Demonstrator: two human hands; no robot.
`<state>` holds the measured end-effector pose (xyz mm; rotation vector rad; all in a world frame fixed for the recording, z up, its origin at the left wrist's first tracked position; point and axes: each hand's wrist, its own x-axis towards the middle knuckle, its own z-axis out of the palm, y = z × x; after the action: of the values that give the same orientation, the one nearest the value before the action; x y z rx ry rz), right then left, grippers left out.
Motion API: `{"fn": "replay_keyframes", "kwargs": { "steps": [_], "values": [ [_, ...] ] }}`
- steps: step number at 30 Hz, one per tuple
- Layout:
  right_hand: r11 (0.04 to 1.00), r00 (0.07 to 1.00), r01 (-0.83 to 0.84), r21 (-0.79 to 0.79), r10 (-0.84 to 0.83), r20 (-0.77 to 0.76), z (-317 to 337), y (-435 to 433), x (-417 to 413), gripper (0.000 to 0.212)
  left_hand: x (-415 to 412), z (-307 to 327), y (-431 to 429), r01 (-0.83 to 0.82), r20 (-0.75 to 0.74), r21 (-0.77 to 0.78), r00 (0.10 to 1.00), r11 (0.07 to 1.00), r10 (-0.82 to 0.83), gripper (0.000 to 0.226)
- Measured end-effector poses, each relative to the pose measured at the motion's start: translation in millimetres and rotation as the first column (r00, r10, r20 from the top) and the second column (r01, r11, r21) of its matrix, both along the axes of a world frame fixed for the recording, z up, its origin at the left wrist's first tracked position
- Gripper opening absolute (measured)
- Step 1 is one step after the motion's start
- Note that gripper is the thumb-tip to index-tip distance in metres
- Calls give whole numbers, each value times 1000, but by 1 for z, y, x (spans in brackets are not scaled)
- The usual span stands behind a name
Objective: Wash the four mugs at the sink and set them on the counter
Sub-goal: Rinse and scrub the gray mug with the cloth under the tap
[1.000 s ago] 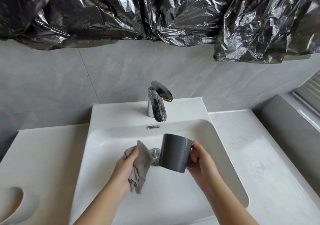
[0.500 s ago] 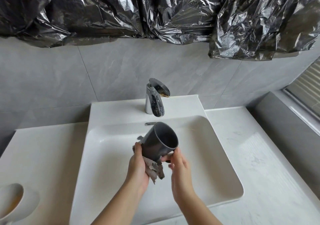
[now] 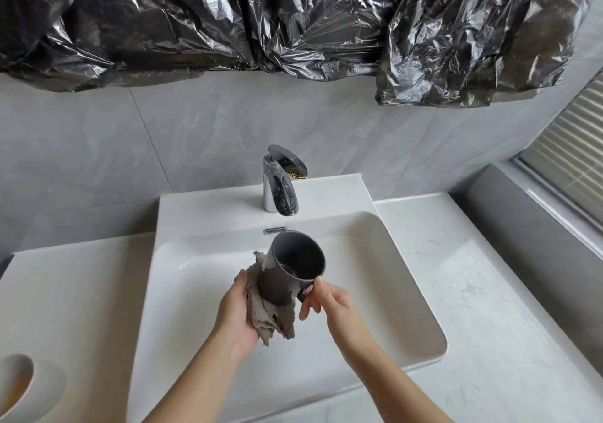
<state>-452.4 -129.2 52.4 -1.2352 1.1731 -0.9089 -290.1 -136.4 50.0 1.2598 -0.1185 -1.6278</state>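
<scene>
Looking down from the head view, a dark grey mug (image 3: 290, 275) is held above the basin of the white sink (image 3: 391, 275), in front of the faucet (image 3: 280, 187), tilted with its open mouth upward. The left hand (image 3: 236, 315) has its fingers curled round a grey cloth (image 3: 270, 318) and presses it on the mug's lower side. The right hand (image 3: 329, 302) pinches the handle between thumb and fingertips. On the desk (image 3: 489, 292), at the far left, a white mug (image 3: 19, 386) is partly out of view

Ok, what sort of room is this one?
Probably a bathroom: a white basin set in a counter, a chrome tap and grey wall tiles. Black plastic covers whatever hangs above.
</scene>
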Motion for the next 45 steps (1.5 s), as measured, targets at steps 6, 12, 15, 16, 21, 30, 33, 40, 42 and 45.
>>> {"fn": "replay_keyframes", "kwargs": {
  "steps": [6, 12, 15, 16, 21, 30, 33, 40, 42, 45],
  "values": [
    [1000, 1000, -4, -8, 4, -13, 10, -3, -33, 46, -2, -9, -7, 143, 84, 16, 986, 990, -144, 33],
    [985, 958, 167, 40, -172, 230, 33, -9, -75, 41, -26, -6, -26, 194, 129, 35, 972, 980, -197, 34],
    [959, 914, 277, 63, -284, 289, 38, -23, -101, 39, -44, -6, -36, 210, 153, 49, 965, 976, -215, 32],
    [947, 900, 315, 64, -320, 296, 36, -30, -110, 40, -50, -7, -39, 216, 158, 53, 962, 975, -222, 32],
    [904, 880, 428, 7, -418, 225, 28, -74, -154, 43, -75, -15, -57, 211, 182, 91, 957, 973, -224, 33],
    [847, 847, 527, 74, -530, 34, -42, -112, -211, 34, -89, -43, -68, 128, 219, 179, 962, 976, -166, 41],
    [833, 842, 534, 144, -539, -9, -66, -109, -215, 34, -90, -49, -66, 135, 229, 189, 957, 973, -177, 46],
    [795, 826, 555, 245, -561, -48, -96, -106, -215, 32, -87, -55, -65, 115, 239, 192, 958, 975, -160, 55],
    [786, 816, 566, 249, -576, -38, -99, -106, -214, 32, -88, -54, -64, 132, 225, 181, 959, 975, -171, 47],
    [780, 809, 575, 246, -586, -35, -102, -105, -213, 32, -90, -54, -62, 138, 197, 164, 966, 977, -169, 40]
  ]
}}
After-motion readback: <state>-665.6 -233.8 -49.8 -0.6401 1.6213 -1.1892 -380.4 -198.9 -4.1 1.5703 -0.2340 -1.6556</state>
